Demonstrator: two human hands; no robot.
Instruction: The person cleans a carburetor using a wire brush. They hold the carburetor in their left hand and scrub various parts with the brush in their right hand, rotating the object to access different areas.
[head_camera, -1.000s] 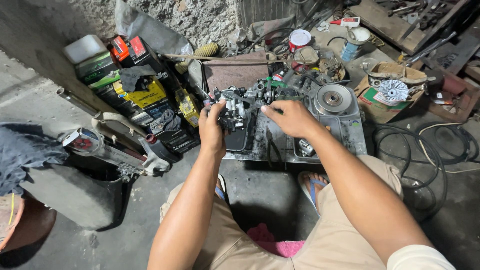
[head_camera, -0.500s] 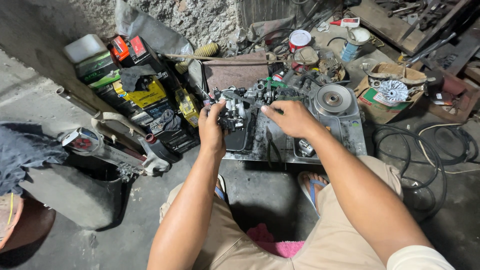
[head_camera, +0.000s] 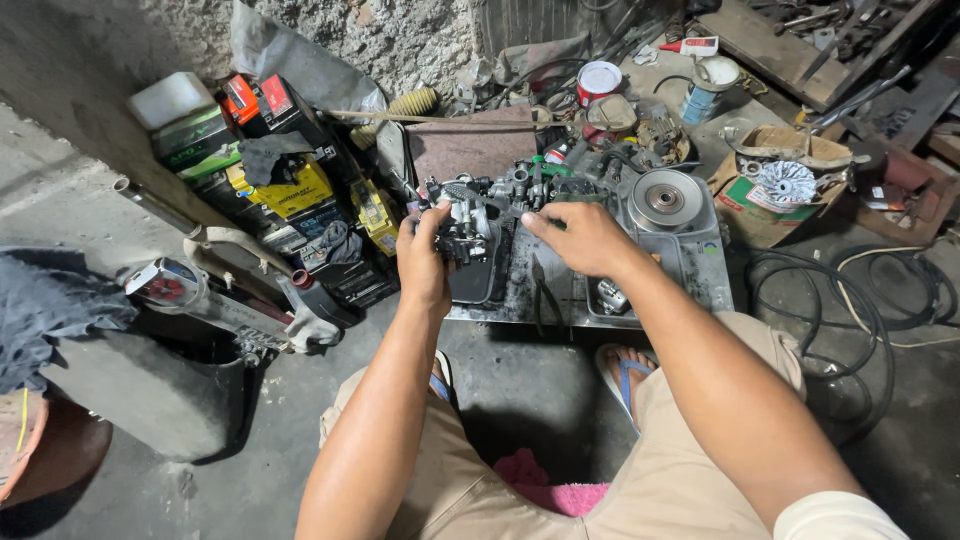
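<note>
A greasy metal engine part (head_camera: 470, 228) sits on a dirty metal tray (head_camera: 700, 280) on the floor in front of me. My left hand (head_camera: 422, 262) grips the part's left side, fingers curled around it. Beside it, my right hand (head_camera: 580, 238) rests on the dark block at the part's right side, fingers bent over it; what it holds is hidden. A round silver clutch disc (head_camera: 664, 198) lies at the tray's far right. More small engine pieces (head_camera: 545, 182) crowd the tray's back edge.
Several stacked batteries and boxes (head_camera: 270, 175) stand at the left against a rough stone wall. An exhaust pipe (head_camera: 215, 295) lies over a grey container (head_camera: 130, 385). A cardboard box with a metal fan piece (head_camera: 785, 182) sits right; black cables (head_camera: 850, 310) coil on the floor. Cans (head_camera: 598, 80) stand behind.
</note>
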